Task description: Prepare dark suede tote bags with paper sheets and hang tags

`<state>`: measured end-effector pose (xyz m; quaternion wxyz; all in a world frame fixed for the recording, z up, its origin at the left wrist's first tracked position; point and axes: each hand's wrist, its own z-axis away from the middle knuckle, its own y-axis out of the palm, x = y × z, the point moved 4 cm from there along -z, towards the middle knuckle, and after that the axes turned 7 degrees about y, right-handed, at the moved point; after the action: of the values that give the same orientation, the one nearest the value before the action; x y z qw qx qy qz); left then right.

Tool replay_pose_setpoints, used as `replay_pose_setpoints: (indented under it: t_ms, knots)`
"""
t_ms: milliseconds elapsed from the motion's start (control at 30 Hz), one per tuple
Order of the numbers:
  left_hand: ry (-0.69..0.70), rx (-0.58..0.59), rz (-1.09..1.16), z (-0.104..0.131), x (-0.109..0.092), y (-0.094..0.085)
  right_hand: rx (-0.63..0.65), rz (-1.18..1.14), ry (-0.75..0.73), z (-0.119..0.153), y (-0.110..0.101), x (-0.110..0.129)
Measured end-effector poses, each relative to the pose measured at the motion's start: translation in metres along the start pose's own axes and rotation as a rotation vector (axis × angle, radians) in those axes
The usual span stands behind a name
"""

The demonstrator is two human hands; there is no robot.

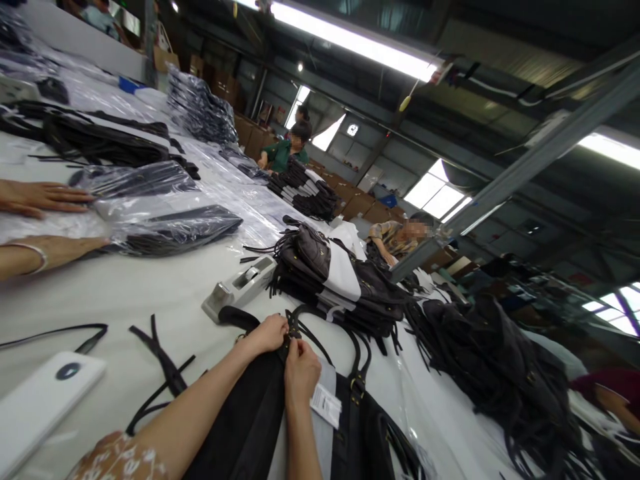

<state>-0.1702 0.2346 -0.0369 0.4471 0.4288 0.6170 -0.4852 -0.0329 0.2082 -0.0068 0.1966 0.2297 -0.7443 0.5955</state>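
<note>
A black handbag (250,407) lies before me on the white table, with a white sheet along it and a printed white tag (326,405) beside my right wrist. At its top edge, by some small brass-coloured fittings, my left hand (273,332) is closed with its fingers pinched on the strap end. Close against it, my right hand (302,365) pinches the same spot from the right. The exact bit between the fingertips is partly hidden. A buckled strap (358,385) lies to the right of the tag.
A tape dispenser (240,285) and a pile of paper-banded black bags (345,277) stand just beyond. At left, a co-worker's hands (50,227) touch plastic-wrapped bags (175,230). A white device (50,407) lies near left; more black bags (500,360) are heaped right.
</note>
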Motion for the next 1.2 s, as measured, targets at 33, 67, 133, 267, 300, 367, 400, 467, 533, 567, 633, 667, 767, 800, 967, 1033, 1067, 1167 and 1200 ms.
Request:
replay_pose_setpoints:
  t_ms: [33, 67, 133, 267, 300, 367, 400, 467, 533, 567, 633, 667, 767, 800, 967, 1033, 1067, 1167, 1200]
  knots:
    - [0.017, -0.034, 0.006, 0.000, -0.003, -0.001, -0.019, 0.018, -0.056, 0.001, -0.002, 0.000]
    - [0.030, -0.066, 0.021, 0.001, -0.005, -0.002, -0.037, 0.033, -0.117, 0.003, -0.004, 0.000]
    - [0.040, -0.111, 0.076, 0.001, -0.007, -0.003, -0.067, 0.053, -0.223, 0.005, -0.009, 0.000]
    - [0.066, -0.103, 0.261, 0.004, -0.011, -0.005, -0.065, 0.011, -0.290, -0.001, -0.017, 0.008]
    - [0.078, -0.092, 0.306, 0.005, -0.013, -0.005, -0.051, -0.022, -0.299, -0.004, -0.018, 0.012]
    - [0.102, -0.077, 0.383, 0.007, -0.015, -0.007, -0.013, -0.077, -0.308, -0.011, -0.018, 0.022]
    - [0.112, -0.072, 0.415, 0.008, -0.017, -0.008, 0.013, -0.086, -0.311, -0.015, -0.017, 0.027]
    - [0.128, -0.066, 0.460, 0.008, -0.018, -0.009, 0.069, -0.071, -0.313, -0.021, -0.014, 0.035]
    - [0.139, -0.069, 0.484, 0.008, -0.018, -0.010, 0.112, -0.052, -0.326, -0.025, -0.011, 0.039]
    - [0.141, -0.071, 0.493, 0.008, -0.017, -0.009, 0.123, -0.057, -0.335, -0.027, -0.009, 0.039]
    - [0.139, -0.068, 0.510, 0.008, -0.016, -0.009, 0.122, -0.103, -0.319, -0.029, -0.008, 0.036]
    - [0.133, -0.060, 0.519, 0.008, -0.016, -0.008, 0.123, -0.144, -0.286, -0.030, -0.007, 0.033]
    - [0.111, -0.025, 0.527, 0.008, -0.015, -0.006, 0.162, -0.305, -0.117, -0.032, -0.005, 0.020]
    - [0.106, -0.012, 0.514, 0.009, -0.014, -0.005, 0.186, -0.355, -0.071, -0.032, -0.004, 0.016]
    - [0.093, 0.009, 0.410, 0.008, -0.009, -0.003, 0.250, -0.463, 0.005, -0.027, 0.000, 0.008]
    - [0.091, -0.001, 0.388, 0.006, -0.007, -0.002, 0.247, -0.467, 0.013, -0.024, 0.001, 0.006]
    - [0.090, -0.007, 0.376, 0.006, -0.006, -0.001, 0.242, -0.470, 0.018, -0.023, 0.001, 0.005]
    - [0.087, -0.029, 0.330, 0.006, -0.008, -0.001, 0.223, -0.468, 0.045, -0.023, 0.002, 0.001]
    - [0.089, -0.035, 0.315, 0.007, -0.009, -0.001, 0.216, -0.461, 0.054, -0.023, 0.003, 0.000]
